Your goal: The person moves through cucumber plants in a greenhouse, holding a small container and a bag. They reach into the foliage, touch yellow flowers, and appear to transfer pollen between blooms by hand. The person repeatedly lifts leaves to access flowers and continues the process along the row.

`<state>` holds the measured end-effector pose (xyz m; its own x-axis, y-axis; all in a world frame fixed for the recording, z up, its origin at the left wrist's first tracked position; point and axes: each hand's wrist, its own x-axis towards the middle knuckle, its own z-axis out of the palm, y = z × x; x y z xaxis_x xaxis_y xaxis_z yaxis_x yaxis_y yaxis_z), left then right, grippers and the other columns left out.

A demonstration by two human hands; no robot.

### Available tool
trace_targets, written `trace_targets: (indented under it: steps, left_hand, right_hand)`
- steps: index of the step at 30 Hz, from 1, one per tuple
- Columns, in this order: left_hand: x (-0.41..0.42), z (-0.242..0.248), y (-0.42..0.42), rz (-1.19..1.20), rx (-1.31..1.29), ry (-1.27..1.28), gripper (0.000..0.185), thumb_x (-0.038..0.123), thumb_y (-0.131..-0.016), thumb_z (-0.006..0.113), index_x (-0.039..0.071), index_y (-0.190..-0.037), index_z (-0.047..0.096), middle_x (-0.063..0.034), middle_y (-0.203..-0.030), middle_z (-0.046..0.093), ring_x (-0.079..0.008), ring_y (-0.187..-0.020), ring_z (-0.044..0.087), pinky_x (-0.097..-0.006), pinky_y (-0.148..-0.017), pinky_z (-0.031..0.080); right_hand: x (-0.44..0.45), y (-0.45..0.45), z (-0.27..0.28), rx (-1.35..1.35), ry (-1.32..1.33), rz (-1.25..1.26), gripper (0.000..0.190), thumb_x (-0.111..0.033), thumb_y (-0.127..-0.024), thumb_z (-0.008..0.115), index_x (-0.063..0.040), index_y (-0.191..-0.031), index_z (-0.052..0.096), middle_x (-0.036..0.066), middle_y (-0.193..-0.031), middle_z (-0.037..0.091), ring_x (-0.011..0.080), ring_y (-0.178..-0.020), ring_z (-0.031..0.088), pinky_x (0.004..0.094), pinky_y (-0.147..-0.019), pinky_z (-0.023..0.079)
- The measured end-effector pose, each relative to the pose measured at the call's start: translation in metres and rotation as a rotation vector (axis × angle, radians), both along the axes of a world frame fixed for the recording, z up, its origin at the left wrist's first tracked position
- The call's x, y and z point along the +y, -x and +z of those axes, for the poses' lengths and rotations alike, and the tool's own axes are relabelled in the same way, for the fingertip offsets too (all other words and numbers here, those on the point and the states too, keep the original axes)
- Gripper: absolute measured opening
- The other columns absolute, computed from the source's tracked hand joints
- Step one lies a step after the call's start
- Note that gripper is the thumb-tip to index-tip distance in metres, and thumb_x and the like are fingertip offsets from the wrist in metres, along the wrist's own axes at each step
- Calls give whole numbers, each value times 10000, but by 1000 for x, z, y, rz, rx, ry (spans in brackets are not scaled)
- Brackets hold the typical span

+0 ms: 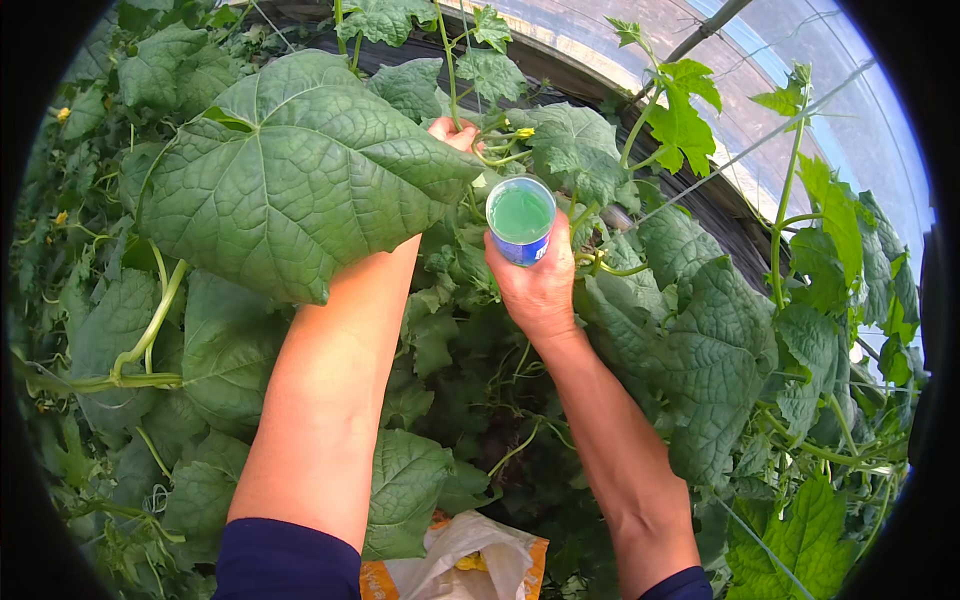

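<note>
My right hand [541,281] is wrapped around a blue can [523,251] with an open top. Green liquid [520,214] shows inside it. Up and to the left, my left hand [454,135] is at a vine stem [450,67], its fingers partly hidden behind a large green leaf [300,165]. That leaf also covers part of my left forearm. Close to those fingers, just above the can, a small yellow flower [524,133] sits at the end of a green stalk. Whether my left fingers grip the stem cannot be made out.
Dense leafy vines surround both arms. A thin string [757,142] runs slantwise at the upper right, before clear plastic sheeting [840,97] and a metal pole [709,28]. Below, between my forearms, stands an open white and orange sack [442,559] with something yellow inside.
</note>
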<state>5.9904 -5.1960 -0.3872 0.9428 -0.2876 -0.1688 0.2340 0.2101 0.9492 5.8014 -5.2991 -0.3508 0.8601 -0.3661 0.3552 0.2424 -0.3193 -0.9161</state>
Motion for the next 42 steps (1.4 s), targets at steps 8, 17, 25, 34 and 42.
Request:
trace_targets:
  steps: [8, 17, 25, 34, 42]
  left_hand:
    - [42, 28, 5, -115, -120, -171, 447, 179, -959, 693, -40, -1311, 525, -129, -1197, 611, -224, -1129, 632, -357, -1016, 510]
    - [45, 60, 13, -179, -396, -496, 369, 231, -1008, 698, -22, -1253, 585, -95, -1094, 699, -164, -982, 679, -294, -852, 537]
    - [51, 72, 16, -183, -349, -474, 304, 153, -1024, 664, -21, -1264, 597, -88, -1104, 706, -157, -952, 692, -293, -831, 567]
    - [53, 87, 37, -274, -430, -522, 372, 239, -962, 748, 9, -1233, 640, -51, -1006, 712, -100, -933, 650, -268, -800, 523]
    - [44, 96, 55, -399, -372, -459, 315, 109, -960, 745, 55, -1230, 593, -9, -1037, 658, -98, -1024, 656, -269, -835, 525]
  right_hand:
    - [-3, -2, -8, 46, 57, -24, 619, -81, -796, 833, 9, -1322, 519, 194, -1131, 658, 336, -1016, 686, 419, -896, 543]
    - [-9, -6, -16, 99, 111, -89, 614, -124, -793, 825, 3, -1319, 536, 208, -1116, 677, 370, -1014, 692, 435, -882, 549]
    - [-8, -4, -12, 143, 154, -98, 564, -140, -819, 819, 4, -1287, 539, 179, -1115, 687, 297, -996, 695, 395, -881, 548]
    - [-7, -3, -10, 161, 113, -106, 601, -146, -813, 815, -6, -1329, 540, 209, -1138, 684, 372, -1023, 697, 437, -890, 552]
    - [-2, -6, -14, 179, 183, -75, 586, -140, -813, 803, -24, -1327, 547, 216, -1177, 669, 379, -1048, 685, 442, -914, 545]
